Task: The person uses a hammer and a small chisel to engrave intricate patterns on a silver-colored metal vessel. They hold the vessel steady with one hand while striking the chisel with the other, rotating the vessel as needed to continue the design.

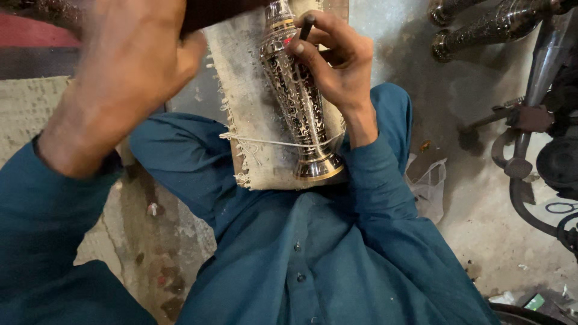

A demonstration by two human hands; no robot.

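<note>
An engraved metal vase (pixel 299 105), silver with dark cut patterns, lies lengthwise on a cloth-wrapped board (pixel 250 90) resting on my lap, its base toward me. A white string (pixel 265 143) crosses the cloth and the vase near the base. My right hand (pixel 343 63) rests on the vase's upper body and pinches a small dark punch (pixel 307 25) against it. My left hand (pixel 129 66) is raised close to the camera, blurred, gripping a dark brown tool (pixel 217 12) whose shape is mostly out of frame.
Two similar engraved vases (pixel 487 27) lie on the concrete floor at the top right. A shiny metal pipe (pixel 542 66) and dark iron tools (pixel 524 162) stand at the right edge. A crumpled plastic bag (pixel 428 180) lies beside my right sleeve.
</note>
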